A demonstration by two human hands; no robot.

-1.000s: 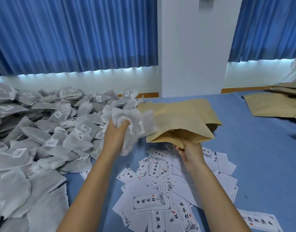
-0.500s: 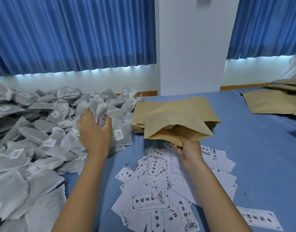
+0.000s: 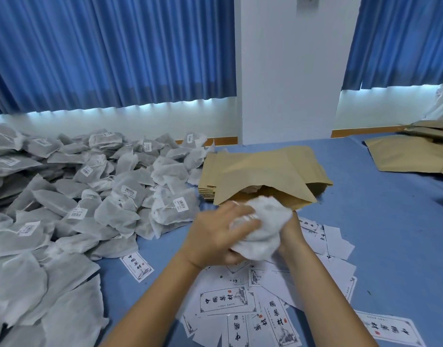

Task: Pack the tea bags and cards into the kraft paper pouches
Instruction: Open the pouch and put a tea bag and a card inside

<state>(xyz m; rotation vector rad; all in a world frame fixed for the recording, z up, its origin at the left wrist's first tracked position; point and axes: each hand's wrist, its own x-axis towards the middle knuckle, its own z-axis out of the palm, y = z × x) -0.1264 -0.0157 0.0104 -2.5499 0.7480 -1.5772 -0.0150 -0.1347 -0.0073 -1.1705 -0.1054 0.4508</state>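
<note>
Left hand (image 3: 215,236) is clutching a tea bag bundle (image 3: 260,229) at the kraft paper pouch (image 3: 260,174) mouth; right hand (image 3: 291,227) behind it, grip untellable; left heap (image 3: 77,196) and near cards (image 3: 225,301) are awaiting packing

Grey-white tea bags (image 3: 65,209); tan kraft pouch (image 3: 260,171); blue table (image 3: 390,221)
</note>
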